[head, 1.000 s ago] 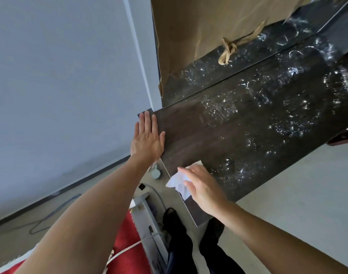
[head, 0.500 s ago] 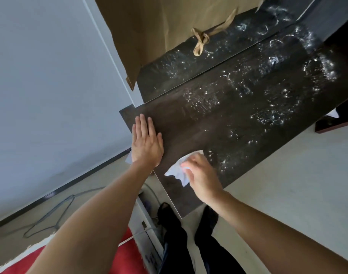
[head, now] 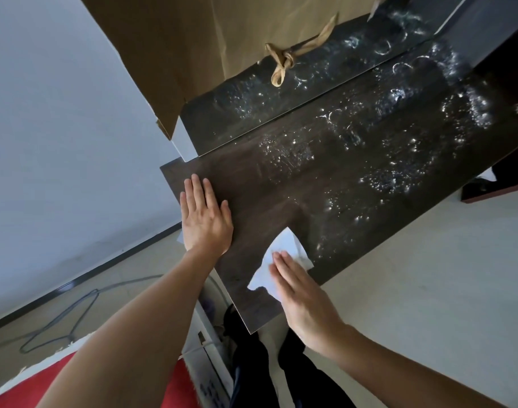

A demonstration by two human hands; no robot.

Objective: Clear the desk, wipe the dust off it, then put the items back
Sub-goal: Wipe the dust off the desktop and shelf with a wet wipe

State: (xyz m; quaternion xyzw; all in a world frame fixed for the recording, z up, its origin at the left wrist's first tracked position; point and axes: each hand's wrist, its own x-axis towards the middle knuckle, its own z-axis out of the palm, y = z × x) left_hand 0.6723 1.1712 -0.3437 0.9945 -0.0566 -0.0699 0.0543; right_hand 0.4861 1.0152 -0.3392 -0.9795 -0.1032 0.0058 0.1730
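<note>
Your left hand (head: 206, 222) lies flat on the dark counter (head: 355, 184), fingers straight and together. Your right hand (head: 303, 301) presses a white tissue (head: 284, 254), perhaps damp, with straight fingers.

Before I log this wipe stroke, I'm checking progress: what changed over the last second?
The right grip gave up its pinch: its fingers now lie flat, pressing the tissue onto the desk. The left grip stays flat near the desk's left end, and the paper bag is unmoved.
</note>
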